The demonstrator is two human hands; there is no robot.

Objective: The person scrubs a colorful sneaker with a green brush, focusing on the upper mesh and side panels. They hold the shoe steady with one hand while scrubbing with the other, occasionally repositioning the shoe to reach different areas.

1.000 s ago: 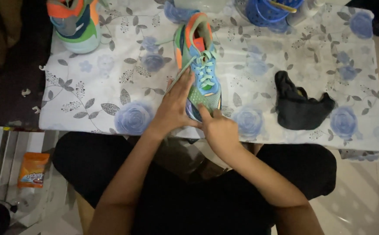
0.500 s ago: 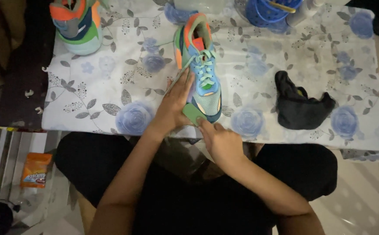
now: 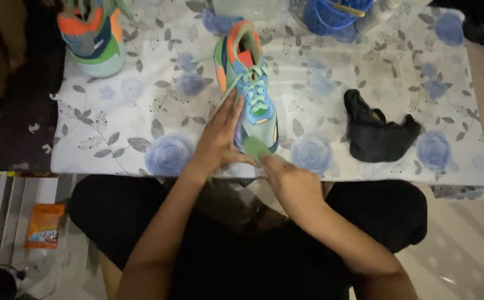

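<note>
Far up-left of your hands a second shoe [image 3: 91, 34], blue basket [image 3: 331, 14] up-right, black cloth [image 3: 376, 135] right, orange packet [image 3: 45, 225] down-left

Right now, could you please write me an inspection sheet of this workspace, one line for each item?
Surface: table with a white cloth printed with blue roses and grey leaves.
Job's things: colourful sneaker lying toe toward the person; small green piece at its toe.
Clutter: second sneaker at the far left corner; black cloth to the right; blue basket at the far edge.
Grippers: left hand flat against the sneaker's side; right hand pressing the green piece to the toe.
Cables: nothing seen.
Surroundings: orange packet on the floor, lower left.
</note>
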